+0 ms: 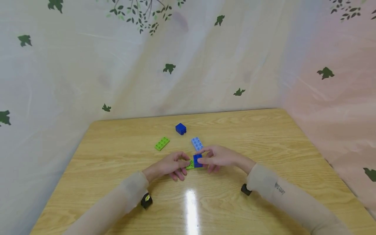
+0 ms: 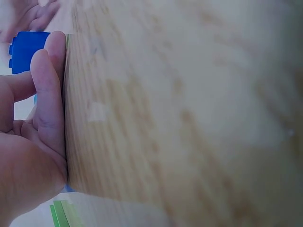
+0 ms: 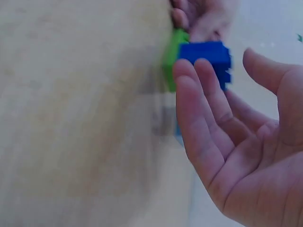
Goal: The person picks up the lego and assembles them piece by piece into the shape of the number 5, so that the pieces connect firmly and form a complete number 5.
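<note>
A dark blue building brick [image 1: 196,157] sits on the right part of a lime green building plate [image 1: 191,165], low on the table in front of the person. At the plate's left end, the left hand [image 1: 173,164] holds it between thumb and index finger, its other fingers down by the tabletop. The right hand [image 1: 220,156] is beside the blue brick from the right. In the right wrist view its fingers [image 3: 194,109] are nearly straight alongside the brick [image 3: 203,51], with the thumb [image 3: 265,71] apart from it. Part of the green plate [image 3: 169,66] is hidden behind those fingers.
Beyond the hands lie a second lime green plate [image 1: 162,143], a light blue plate [image 1: 196,143] near the right fingertips, and another dark blue brick [image 1: 180,129] farther back. The wooden table [image 1: 117,143] ends at a leaf-patterned curtain [image 1: 191,88].
</note>
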Demonstrator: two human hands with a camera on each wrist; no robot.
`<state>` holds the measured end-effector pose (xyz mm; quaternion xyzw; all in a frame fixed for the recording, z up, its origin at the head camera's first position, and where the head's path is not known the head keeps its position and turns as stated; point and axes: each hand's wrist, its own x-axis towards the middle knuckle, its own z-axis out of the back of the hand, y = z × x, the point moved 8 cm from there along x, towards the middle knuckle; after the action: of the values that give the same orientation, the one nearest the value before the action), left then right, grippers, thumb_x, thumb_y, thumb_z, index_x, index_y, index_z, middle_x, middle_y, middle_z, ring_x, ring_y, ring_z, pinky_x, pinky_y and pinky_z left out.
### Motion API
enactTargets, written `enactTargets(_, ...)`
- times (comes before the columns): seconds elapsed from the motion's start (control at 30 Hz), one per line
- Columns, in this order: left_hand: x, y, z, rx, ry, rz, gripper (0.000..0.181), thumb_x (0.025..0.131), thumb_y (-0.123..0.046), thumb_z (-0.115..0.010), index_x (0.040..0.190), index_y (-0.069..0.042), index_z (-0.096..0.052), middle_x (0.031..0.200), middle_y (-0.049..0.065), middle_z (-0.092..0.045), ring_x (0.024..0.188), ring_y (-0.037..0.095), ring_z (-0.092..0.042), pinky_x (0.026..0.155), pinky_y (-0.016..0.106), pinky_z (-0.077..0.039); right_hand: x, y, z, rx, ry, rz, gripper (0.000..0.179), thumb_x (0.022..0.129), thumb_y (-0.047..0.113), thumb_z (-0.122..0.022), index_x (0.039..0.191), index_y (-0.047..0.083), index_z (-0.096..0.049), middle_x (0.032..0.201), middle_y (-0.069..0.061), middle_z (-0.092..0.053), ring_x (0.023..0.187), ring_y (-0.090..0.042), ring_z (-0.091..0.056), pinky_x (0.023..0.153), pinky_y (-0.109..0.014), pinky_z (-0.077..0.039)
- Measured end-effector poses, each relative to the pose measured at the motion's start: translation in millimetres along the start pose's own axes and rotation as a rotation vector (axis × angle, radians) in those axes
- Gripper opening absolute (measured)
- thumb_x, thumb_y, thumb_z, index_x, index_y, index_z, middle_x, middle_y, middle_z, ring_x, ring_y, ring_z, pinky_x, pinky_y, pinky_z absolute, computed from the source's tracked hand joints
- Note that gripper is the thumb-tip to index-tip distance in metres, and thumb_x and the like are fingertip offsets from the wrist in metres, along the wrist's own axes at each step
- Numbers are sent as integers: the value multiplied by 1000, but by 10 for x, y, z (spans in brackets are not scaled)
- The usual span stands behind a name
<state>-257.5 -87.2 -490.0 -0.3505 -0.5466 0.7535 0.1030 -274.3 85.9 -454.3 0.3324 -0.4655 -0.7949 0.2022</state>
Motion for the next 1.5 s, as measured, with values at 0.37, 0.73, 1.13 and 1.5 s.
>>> enactTargets(0.37, -1, 27, -1, 3, 5, 11, 36, 104, -30, -60, 130, -7, -51, 89, 14, -70, 68, 23, -71, 53, 30, -57, 102, -1, 456, -40, -301, 5, 64, 98, 32, -70, 151, 5, -44, 119, -19, -59, 76, -30, -70, 61, -41, -60)
enactTargets(0.73, 2, 37, -34, 3, 9, 6, 37, 103, -31, -61, 129, -7, -52, 88, 14, -70, 67, 23, -71, 52, 30, -57, 293, -169, 328, -100, -308, -58, 87, 87, 37, -82, 155, 8, -36, 106, -10, -58, 65, -18, -61, 51, -29, -52)
enactTargets(1.13, -31, -33, 4, 17, -11, 56, 32, 104, -26, -58, 128, -6, -51, 90, 16, -69, 68, 26, -72, 56, 35, -60, 435, -109, 280, -234, -305, -103, 89, 84, 42, -84, 154, 8, -39, 92, -6, -62, 54, -13, -54, 46, -26, -49)
enactTargets(1.5, 33, -9, -13, 19, -5, 52, 32, 105, -27, -58, 129, -6, -51, 88, 15, -70, 67, 24, -72, 55, 35, -60, 415, -104, 309, -270, -301, -93, 78, 86, 41, -83, 149, 8, -49, 90, -5, -60, 51, -12, -51, 45, -24, -48)
